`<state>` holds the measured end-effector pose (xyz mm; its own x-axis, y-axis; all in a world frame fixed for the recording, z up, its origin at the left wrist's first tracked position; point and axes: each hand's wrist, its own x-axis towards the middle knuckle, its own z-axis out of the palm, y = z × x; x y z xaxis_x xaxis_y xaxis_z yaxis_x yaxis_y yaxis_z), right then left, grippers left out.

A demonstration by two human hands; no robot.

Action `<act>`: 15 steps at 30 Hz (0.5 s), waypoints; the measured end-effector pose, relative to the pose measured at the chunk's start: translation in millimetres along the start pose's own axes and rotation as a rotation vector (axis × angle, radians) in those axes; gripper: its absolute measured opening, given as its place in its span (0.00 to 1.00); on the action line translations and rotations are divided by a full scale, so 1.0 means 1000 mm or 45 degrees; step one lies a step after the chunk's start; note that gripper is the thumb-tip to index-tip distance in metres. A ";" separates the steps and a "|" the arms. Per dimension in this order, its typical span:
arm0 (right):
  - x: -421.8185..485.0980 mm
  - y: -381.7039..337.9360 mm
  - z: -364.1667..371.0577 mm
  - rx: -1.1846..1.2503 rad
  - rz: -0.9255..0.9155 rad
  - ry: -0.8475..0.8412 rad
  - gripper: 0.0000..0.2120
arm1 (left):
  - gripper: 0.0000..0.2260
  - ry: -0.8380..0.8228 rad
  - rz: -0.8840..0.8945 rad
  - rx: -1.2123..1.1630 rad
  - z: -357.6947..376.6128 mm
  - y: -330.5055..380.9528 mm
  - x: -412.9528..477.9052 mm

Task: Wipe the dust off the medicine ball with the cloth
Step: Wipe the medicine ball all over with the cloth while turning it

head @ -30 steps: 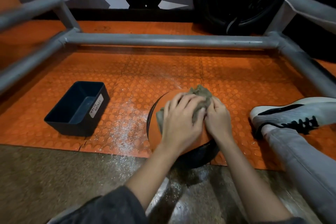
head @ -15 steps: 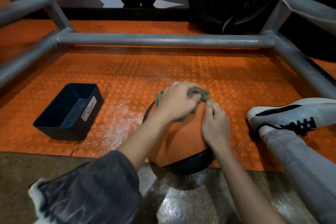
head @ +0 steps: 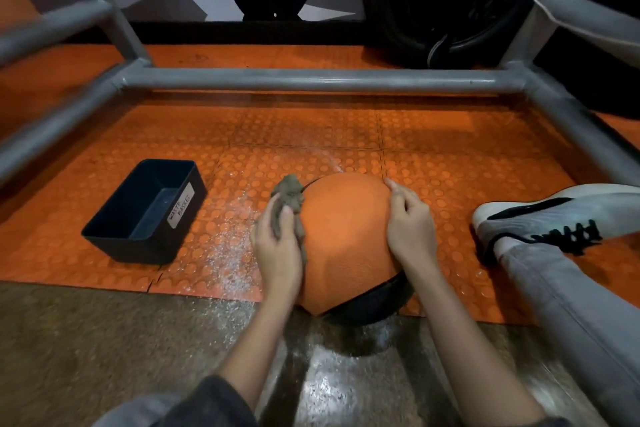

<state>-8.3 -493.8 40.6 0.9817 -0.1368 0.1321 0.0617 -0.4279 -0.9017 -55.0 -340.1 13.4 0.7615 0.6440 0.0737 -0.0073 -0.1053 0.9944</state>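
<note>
The orange-and-black medicine ball [head: 346, 239] rested at the near edge of the orange studded mat [head: 311, 135], between both hands. The left hand [head: 277, 250] gripped the bunched brown cloth [head: 289, 194], fingers curled round it, and pressed it against the ball's left flank. The right hand [head: 410, 230] lay on the ball's right flank, fingers loosely bent and holding nothing. A dark bin [head: 114, 236] labelled "WASTE BASKET" stood to the left, with white dust [head: 225, 253] scattered between it and the ball.
</note>
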 end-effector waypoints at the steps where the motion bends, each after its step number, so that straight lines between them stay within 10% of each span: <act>1: 0.001 0.000 0.000 -0.001 0.004 0.007 0.18 | 0.12 0.024 0.133 0.113 0.004 0.010 -0.012; 7: 0.002 0.003 0.009 0.017 -0.052 -0.025 0.18 | 0.17 -0.303 0.995 0.740 0.035 0.040 -0.042; 15: -0.001 0.000 0.009 -0.050 -0.054 0.033 0.18 | 0.15 -0.091 0.083 0.259 -0.006 0.003 0.030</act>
<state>-7.9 -485.7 36.6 0.9734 -0.1408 0.1809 0.0954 -0.4687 -0.8782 -35.4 -316.6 19.2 0.8077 0.5763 0.1246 0.0675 -0.3003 0.9514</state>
